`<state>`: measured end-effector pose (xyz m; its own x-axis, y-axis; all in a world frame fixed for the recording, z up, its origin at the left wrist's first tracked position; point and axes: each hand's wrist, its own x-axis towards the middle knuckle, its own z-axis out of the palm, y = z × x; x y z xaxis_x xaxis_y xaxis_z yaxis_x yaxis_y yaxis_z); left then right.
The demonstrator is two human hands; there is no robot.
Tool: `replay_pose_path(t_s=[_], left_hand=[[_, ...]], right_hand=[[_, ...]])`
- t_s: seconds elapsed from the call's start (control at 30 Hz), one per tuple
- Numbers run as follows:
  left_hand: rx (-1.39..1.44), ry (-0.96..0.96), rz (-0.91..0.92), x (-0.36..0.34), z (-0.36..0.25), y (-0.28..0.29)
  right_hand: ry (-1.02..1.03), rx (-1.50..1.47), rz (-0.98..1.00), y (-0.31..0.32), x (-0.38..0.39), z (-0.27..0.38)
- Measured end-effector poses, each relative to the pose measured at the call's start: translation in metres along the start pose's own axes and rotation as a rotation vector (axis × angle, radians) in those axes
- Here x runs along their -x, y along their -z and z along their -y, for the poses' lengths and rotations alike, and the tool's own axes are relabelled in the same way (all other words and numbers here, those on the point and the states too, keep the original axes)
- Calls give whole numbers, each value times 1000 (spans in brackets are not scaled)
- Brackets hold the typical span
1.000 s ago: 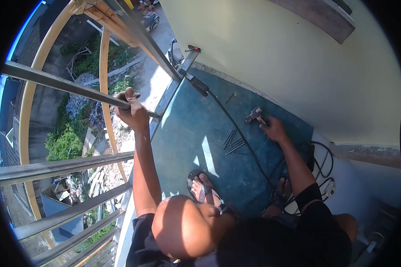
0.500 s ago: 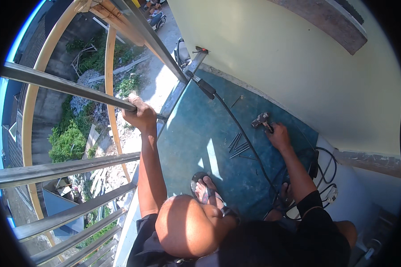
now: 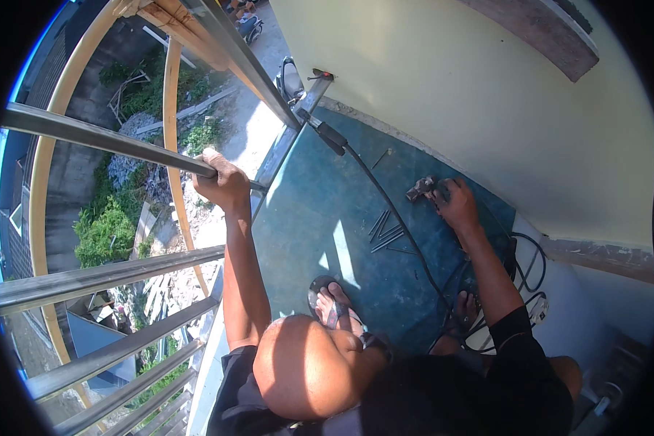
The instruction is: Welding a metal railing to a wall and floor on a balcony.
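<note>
My left hand (image 3: 225, 185) is wrapped around a square metal bar (image 3: 123, 142) of the railing, near the bar's right end. On the right, my right hand (image 3: 457, 207) is low over the green floor, its fingers curled at the handle of a hammer (image 3: 420, 189). The hammer's dark head points left, and most of its handle is hidden by the hand. Several thin metal rods (image 3: 388, 234) lie on the floor left of that hand. A welding electrode holder (image 3: 330, 136) rests by the railing corner, its black cable (image 3: 385, 198) running across the floor toward me.
More metal bars (image 3: 109, 276) of the railing line the left side, with a drop to rubble and plants (image 3: 109, 225) beyond. A pale wall (image 3: 443, 94) closes off the far right. Coiled cables (image 3: 534, 269) lie near my right foot (image 3: 465, 309); my left foot (image 3: 334, 301) wears a sandal.
My right hand has shifted up along the hammer's handle, closer to its head. My left hand keeps its hold on the bar. The whole view has shifted slightly.
</note>
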<state>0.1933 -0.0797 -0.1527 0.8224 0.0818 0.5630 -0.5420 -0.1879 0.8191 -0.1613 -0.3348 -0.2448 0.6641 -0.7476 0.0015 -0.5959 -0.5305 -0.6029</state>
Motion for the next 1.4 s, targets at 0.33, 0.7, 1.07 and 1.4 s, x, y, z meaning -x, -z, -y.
replay_pose_path(t_s=[0.33, 0.7, 1.07, 1.4], left_hand=[[-109, -23, 53, 4, -13, -1], [-172, -65, 85, 10, -7, 3], [-426, 132, 371, 13, 0, 13], [-308, 153, 969, 174, 9, 19]], right_hand=[[385, 206, 280, 43, -20, 68], [738, 558, 762, 158, -8, 128], [621, 508, 682, 140, 19, 55], [315, 429, 719, 150, 16, -4]])
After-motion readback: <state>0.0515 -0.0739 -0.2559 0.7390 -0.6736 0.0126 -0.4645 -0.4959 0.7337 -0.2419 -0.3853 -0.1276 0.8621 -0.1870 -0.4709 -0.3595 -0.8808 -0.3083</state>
